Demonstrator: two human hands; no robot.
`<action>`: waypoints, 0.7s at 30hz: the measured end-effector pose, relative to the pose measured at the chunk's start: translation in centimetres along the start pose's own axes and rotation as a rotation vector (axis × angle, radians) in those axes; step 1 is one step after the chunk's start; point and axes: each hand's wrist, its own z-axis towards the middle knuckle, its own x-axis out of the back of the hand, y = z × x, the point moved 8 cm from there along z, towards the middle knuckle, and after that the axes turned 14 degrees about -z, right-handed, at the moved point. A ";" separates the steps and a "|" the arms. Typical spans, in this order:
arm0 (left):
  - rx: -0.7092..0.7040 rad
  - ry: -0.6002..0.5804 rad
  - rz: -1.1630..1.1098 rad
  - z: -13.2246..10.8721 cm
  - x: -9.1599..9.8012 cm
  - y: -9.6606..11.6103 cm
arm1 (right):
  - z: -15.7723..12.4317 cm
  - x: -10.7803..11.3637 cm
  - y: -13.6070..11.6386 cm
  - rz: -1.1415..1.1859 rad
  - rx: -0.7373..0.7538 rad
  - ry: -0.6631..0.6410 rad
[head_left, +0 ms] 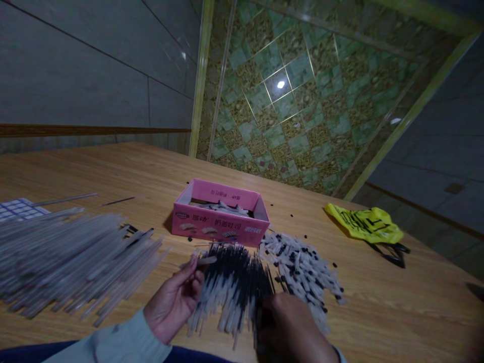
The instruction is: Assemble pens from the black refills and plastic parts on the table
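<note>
My left hand (177, 297) is closed in a pinch on a short whitish tube (206, 260), just left of the middle pile. That pile consists of thin sticks (234, 277), black at the far end and translucent white at the near end. At the pile's right edge, my right hand (289, 322) is curled with its knuckles up. Its fingertips are in shadow, so what they grip is hidden. Right of the pile lies a heap of short white pieces (302, 264) mixed with small black ones.
Behind the pile stands an open pink box (221, 227) with whitish pieces inside. Long translucent tubes (68, 257) cover the table's left side, near a checked cloth (20, 209). A yellow bag (365, 224) with black handles lies right. Small black bits dot the wooden table (397, 302).
</note>
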 end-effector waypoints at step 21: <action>-0.009 0.004 0.049 0.0 0.2 0.0 | 0.3 1.0 0.5 0.238 0.026 0.258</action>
